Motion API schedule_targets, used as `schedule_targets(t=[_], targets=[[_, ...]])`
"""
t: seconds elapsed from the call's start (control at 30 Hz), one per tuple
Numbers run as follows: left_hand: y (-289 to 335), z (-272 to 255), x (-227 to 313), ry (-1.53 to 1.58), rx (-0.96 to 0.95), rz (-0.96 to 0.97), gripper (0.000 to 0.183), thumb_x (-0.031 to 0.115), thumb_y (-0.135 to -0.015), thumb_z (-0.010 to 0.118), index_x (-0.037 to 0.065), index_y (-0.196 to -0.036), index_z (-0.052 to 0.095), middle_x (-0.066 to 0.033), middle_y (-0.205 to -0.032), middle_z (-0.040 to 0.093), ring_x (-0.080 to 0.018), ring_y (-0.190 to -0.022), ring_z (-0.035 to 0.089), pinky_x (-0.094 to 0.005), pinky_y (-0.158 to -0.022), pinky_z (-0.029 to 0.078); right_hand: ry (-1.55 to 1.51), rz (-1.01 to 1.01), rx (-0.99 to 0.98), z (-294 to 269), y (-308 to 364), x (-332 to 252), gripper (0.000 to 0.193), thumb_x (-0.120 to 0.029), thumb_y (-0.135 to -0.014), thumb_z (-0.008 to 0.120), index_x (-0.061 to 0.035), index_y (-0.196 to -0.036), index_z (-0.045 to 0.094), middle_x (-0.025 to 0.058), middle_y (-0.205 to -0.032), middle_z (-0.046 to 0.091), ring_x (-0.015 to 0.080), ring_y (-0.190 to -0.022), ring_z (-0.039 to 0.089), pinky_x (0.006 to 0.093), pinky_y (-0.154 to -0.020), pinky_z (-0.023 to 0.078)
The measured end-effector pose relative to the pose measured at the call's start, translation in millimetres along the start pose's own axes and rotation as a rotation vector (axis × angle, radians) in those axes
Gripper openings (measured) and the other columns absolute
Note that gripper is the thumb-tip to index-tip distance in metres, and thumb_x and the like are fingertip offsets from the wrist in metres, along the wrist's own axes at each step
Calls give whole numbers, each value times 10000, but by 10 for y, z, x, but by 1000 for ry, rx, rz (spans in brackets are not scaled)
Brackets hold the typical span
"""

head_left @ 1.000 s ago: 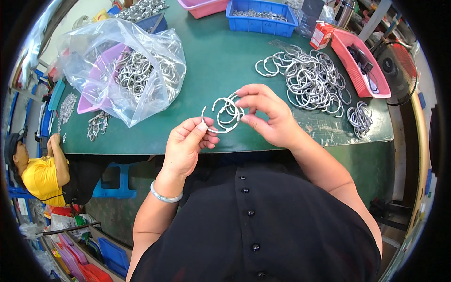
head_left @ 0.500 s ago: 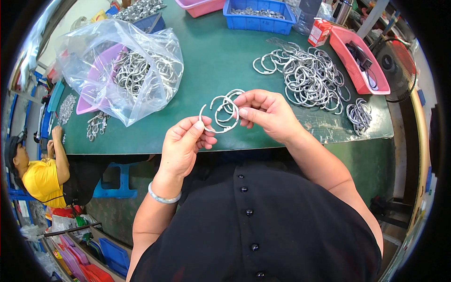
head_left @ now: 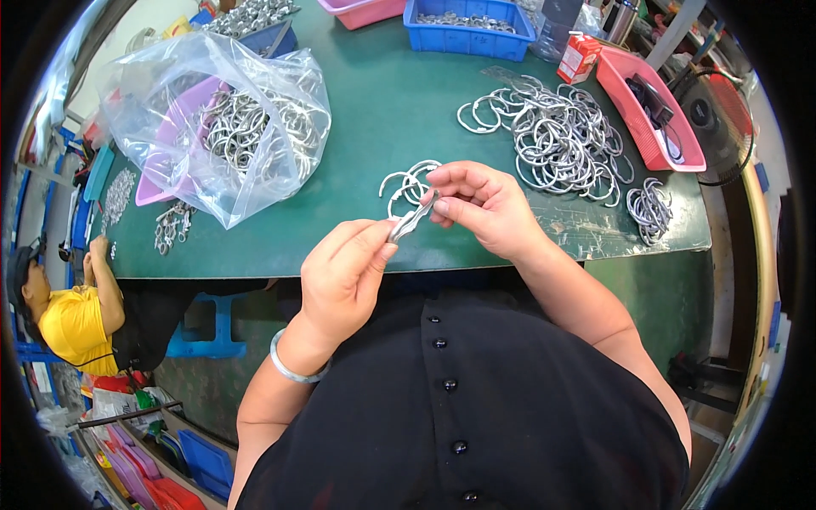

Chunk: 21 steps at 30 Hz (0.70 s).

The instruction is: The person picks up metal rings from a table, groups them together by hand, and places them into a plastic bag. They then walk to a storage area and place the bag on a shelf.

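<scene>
My left hand (head_left: 344, 268) pinches a silvery open metal ring (head_left: 412, 221) between thumb and fingers, above the table's near edge. The ring is seen nearly edge-on, slanting up to the right. At its other end, the thumb and fingers of my right hand (head_left: 486, 208) close on it. Just beyond my fingers are more open metal rings (head_left: 398, 180); whether they lie on the table or touch my right hand, I cannot tell. A large heap of similar rings (head_left: 557, 140) lies to the right.
A clear plastic bag (head_left: 293, 93) of rings spreads over a purple basin (head_left: 157, 174) at left. Small metal parts (head_left: 174, 228) lie nearby. A smaller ring bunch (head_left: 650, 212), pink basket (head_left: 688, 153) and red carton (head_left: 580, 58) are right; a blue bin (head_left: 467, 42) stands behind. A person in yellow (head_left: 81, 327) sits left.
My left hand has turned, bringing the ring from a face-on view to nearly edge-on. My right hand has barely moved.
</scene>
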<state>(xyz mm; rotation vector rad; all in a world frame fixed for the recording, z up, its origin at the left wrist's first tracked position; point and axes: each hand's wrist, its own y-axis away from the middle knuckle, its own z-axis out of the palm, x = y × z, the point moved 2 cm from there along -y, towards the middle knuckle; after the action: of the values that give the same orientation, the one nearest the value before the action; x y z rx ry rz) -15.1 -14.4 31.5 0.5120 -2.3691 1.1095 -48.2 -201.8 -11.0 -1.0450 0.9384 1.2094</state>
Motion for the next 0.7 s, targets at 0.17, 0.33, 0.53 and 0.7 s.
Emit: schedule_targets(t=[0.17,0.33,0.53,0.7], targets=[[-3,-8,37,-101,18,103,172,-38,-747,592,-40,-918,581,-138,-796,584,-215,-646,569,-252,-572,457,30,-64,-1,20,24,-8,261,22,-810,527,20,-1071,506,93,-925,601,125,-825,583,247,-726,483],[2,-36,56,-128,16,122,212,-45,-735,597,-35,-947,584,-137,-796,579,-216,-643,566,-250,-564,452,54,-117,-11,23,54,-38,261,32,-803,538,32,-1062,507,90,-938,596,130,-871,580,253,-772,482],[43,-47,19,-124,48,99,229,-50,-745,586,-34,-974,588,-135,-794,576,-194,-647,565,-235,-566,445,231,-296,-21,8,79,-56,296,78,-792,526,14,-1081,505,112,-932,610,152,-868,590,255,-749,483],[142,-6,-171,184,124,-170,195,-7,-826,520,-40,-1011,574,-115,-818,584,-154,-699,568,-254,-623,467,373,-436,-78,92,131,-221,312,84,-741,586,15,-1042,538,93,-847,614,139,-801,592,253,-724,469]])
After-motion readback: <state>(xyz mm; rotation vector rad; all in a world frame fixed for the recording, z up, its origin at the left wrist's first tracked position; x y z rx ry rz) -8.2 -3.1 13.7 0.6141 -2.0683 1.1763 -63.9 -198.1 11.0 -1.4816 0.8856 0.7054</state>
